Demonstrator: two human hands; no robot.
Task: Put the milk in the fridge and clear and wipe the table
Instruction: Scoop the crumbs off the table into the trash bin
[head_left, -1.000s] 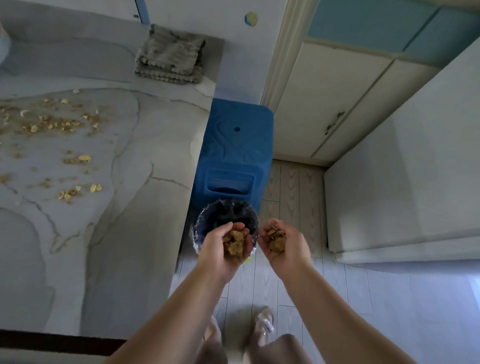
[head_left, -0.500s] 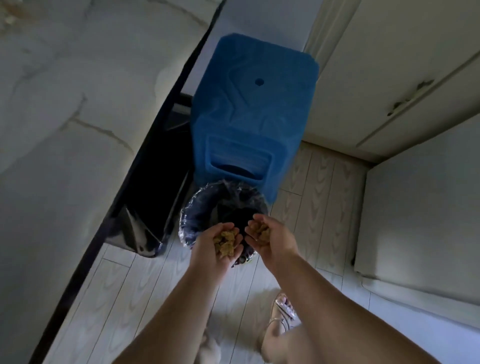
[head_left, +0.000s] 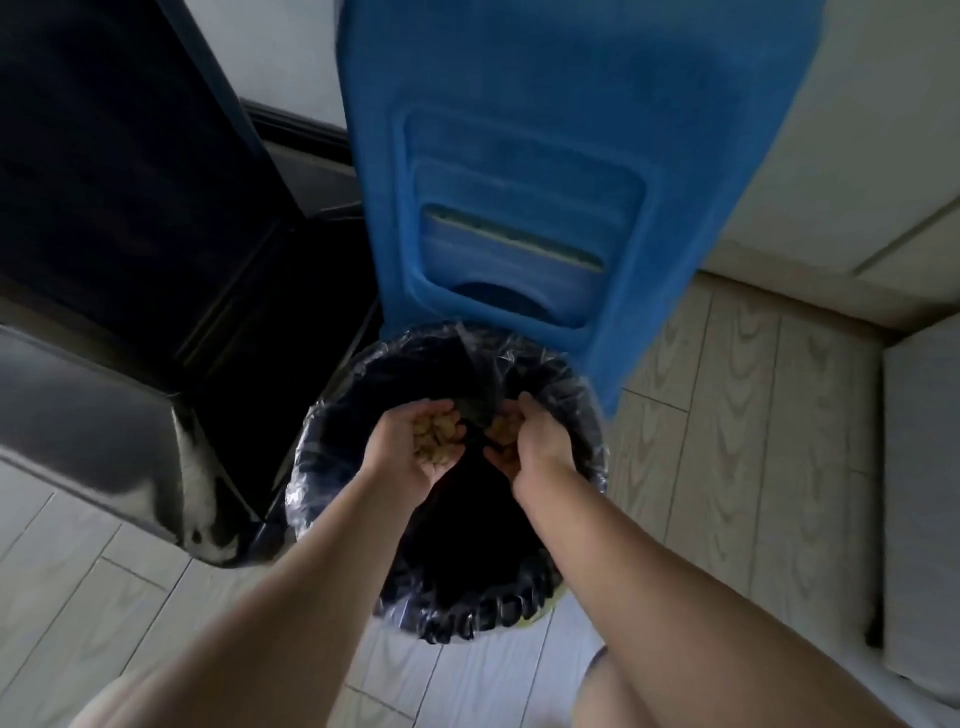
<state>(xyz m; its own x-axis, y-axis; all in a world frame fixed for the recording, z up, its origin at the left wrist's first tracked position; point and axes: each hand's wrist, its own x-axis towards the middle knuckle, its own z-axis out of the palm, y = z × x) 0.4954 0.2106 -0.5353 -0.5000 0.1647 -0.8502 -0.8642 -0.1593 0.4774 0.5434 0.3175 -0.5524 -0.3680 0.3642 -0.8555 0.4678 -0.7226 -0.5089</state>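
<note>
Hands (head_left: 402, 454) lowered over bin (head_left: 314, 467), cupping crumbs (head_left: 435, 434)

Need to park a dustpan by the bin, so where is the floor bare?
Bare floor lies right of the bin, up to the white unit, and at lower left below the dark table base. Crowded: the bin's far side nears the blue stool, and the left hand and right hand hold flakes over its mouth.

Pale plank floor (head_left: 727, 467), blue plastic stool (head_left: 519, 104), cream cabinet doors (head_left: 857, 156)
</note>
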